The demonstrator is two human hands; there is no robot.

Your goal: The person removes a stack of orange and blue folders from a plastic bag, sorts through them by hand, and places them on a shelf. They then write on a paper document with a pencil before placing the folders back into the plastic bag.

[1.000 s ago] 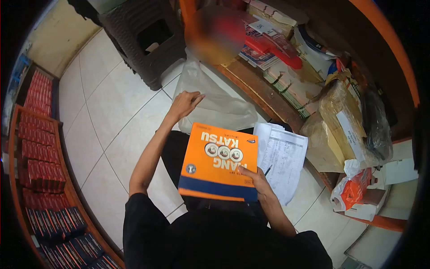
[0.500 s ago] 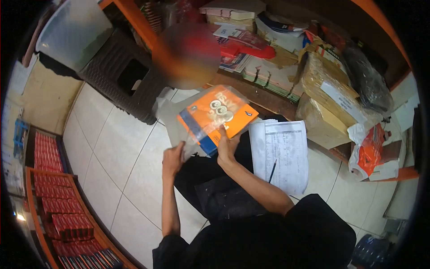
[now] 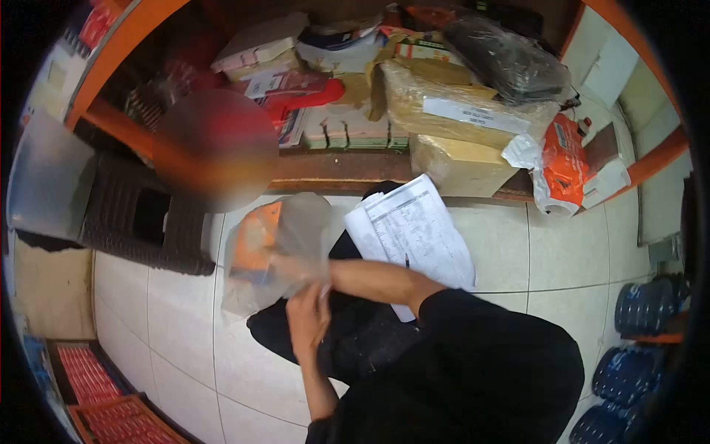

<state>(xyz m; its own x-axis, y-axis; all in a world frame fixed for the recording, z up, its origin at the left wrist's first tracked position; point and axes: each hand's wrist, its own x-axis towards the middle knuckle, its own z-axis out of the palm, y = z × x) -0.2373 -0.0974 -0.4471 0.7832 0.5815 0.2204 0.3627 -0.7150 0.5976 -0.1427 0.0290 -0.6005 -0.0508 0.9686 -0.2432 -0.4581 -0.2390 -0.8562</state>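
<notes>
A clear plastic bag hangs over the person's lap, with a flat orange and blue box inside it. My left hand is closed in a pinch on the bag's near edge. Reaching into the bag's mouth, my right hand shows hazily through the plastic, its fingers on the box. The box's lower part is blurred behind the film. Beside my right forearm lies a stack of printed sheets with a dark pen on it.
An orange-edged wooden shelf holds paper stacks, a plastic-wrapped parcel and an orange bag. A dark woven-pattern plastic stool stands to the left. Red boxes line the lower left; blue water jugs stand at right.
The view has swung to the right. The bag now covers the box and my right hand, where before the box was partly outside it. My left hand has come closer to my right wrist.
</notes>
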